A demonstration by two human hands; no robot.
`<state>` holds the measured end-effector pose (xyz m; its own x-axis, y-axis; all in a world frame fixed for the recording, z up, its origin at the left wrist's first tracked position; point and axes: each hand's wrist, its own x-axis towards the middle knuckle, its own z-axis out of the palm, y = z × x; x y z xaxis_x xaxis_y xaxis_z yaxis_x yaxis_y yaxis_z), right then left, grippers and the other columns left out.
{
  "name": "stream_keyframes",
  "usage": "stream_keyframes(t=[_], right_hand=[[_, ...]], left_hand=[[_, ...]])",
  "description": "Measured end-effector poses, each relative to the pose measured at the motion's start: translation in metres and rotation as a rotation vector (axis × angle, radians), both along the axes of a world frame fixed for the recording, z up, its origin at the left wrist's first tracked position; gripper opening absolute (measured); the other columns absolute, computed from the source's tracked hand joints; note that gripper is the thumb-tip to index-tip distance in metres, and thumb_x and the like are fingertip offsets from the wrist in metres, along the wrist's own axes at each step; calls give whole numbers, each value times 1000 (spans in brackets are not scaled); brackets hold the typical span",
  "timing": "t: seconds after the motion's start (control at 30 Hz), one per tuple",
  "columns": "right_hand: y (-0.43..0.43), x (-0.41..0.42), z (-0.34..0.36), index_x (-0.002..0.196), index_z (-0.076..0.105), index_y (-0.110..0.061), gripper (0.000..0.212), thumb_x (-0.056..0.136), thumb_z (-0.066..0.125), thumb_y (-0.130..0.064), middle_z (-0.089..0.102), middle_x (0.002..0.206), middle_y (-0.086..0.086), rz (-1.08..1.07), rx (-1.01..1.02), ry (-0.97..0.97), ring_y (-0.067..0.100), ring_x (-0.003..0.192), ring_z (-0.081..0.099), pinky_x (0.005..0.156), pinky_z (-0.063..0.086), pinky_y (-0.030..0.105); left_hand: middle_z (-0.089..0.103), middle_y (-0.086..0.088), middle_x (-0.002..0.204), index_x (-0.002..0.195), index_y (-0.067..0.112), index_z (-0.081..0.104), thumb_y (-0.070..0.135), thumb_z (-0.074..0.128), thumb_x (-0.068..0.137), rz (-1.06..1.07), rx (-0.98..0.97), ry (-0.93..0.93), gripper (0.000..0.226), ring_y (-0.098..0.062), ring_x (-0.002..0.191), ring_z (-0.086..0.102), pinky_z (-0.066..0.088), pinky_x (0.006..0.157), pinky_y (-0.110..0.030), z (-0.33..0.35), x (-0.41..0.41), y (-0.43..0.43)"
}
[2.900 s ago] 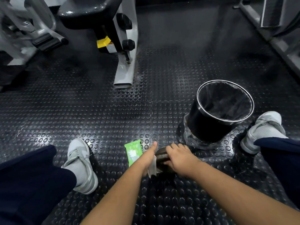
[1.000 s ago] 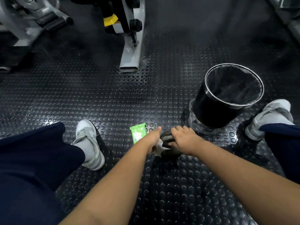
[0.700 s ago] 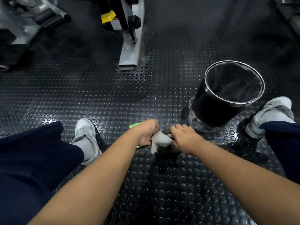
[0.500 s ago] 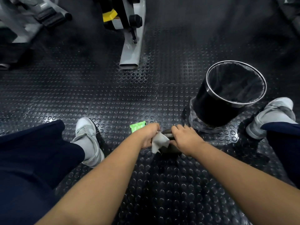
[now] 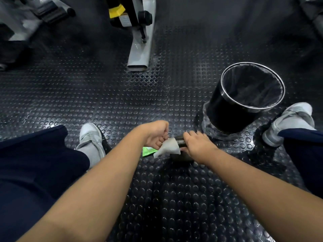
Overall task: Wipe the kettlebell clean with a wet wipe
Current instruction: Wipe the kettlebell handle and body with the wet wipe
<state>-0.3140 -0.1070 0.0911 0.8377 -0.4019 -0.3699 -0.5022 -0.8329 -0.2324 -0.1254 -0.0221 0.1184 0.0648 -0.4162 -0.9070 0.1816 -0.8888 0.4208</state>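
Kettlebell (image 5: 180, 156) on studded floor (image 5: 174, 198), centre, between the feet. Right hand (image 5: 197, 145) curled over its top, gripping. Left hand (image 5: 155, 135) pinches white wipe (image 5: 170, 147) at kettlebell's left side. Green wipe pack (image 5: 148, 151) just left, partly hidden by the wrist. Black bin (image 5: 227, 116) far right.

kettlebell (image 5: 180, 157) mostly hidden, green packet (image 5: 148, 151) half covered

Dim light from overhead here, just a soft sheen on the bumps of the studded rubber floor (image 5: 122, 102). A dark shadow pools low of centre. The bin (image 5: 227, 116) glints along its metal rim, my wet wipe (image 5: 170, 147) is the brightest patch. The wide lens bends the edges, and the exercise machine (image 5: 139, 46) up top is smeared soft.
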Motion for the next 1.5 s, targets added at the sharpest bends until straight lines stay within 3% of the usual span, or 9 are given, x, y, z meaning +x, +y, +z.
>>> stream_keyframes(t=[0.13,0.3,0.43,0.6,0.73,0.9,1.1,1.37,1.5], right_hand=[[1,2,5,125,46,-17,43,98,55,-49,55,128,8,-6,9,14,30,117,51,104,41,45],[2,1,4,123,46,-17,43,98,55,-50,55,128,7,-9,3,7,28,117,52,105,41,45],[1,0,0,124,45,-16,45,98,53,-53,55,127,8,-14,-1,4,30,115,52,103,40,46],[0,1,-3,128,44,-15,46,98,55,-48,53,129,7,-16,9,12,32,118,50,104,38,46],[-1,2,-6,128,44,-15,43,97,56,-42,52,128,8,-15,-4,35,32,117,50,104,39,47],[0,2,-5,130,45,-15,46,98,55,-47,53,129,7,-18,6,13,31,117,51,104,40,47],[0,3,-1,126,47,-17,46,98,52,-54,55,128,6,-26,4,0,28,117,51,106,41,47],[0,1,-4,125,46,-17,46,98,53,-54,54,128,6,-30,-3,0,30,117,50,104,40,46],[1,2,-4,126,45,-16,47,98,52,-54,53,129,6,-23,-7,7,30,118,50,104,40,46]], left_hand=[[58,-9,81,86,11,47,33,31,100,236,-45,-150,31,-25,75,56,49,71,-33,-23,-40,7],[74,-24,86,90,6,71,50,28,98,644,-127,-129,62,-34,82,65,53,83,-40,-61,-77,33],[72,-20,78,80,2,68,53,19,98,401,-95,-260,73,-35,80,68,54,89,-39,-43,-71,19],[59,-23,116,120,2,58,20,25,110,-200,-49,-484,38,-25,98,51,40,85,-35,-4,-55,-10],[55,-12,102,92,14,50,25,28,104,-267,-12,-397,27,-22,88,47,44,80,-34,2,-39,-26],[33,-14,163,158,22,36,70,31,100,-84,6,-251,74,-37,146,37,33,114,-46,-21,-42,-14],[71,-10,104,118,11,64,81,39,92,305,-68,-54,79,-26,95,69,55,91,-40,-50,-43,9],[71,-18,126,147,4,43,87,46,84,148,-62,158,104,-31,113,72,61,90,-43,-13,3,14],[76,-17,113,143,9,48,90,45,82,154,-63,80,101,-29,99,75,57,98,-48,-19,-7,7]])
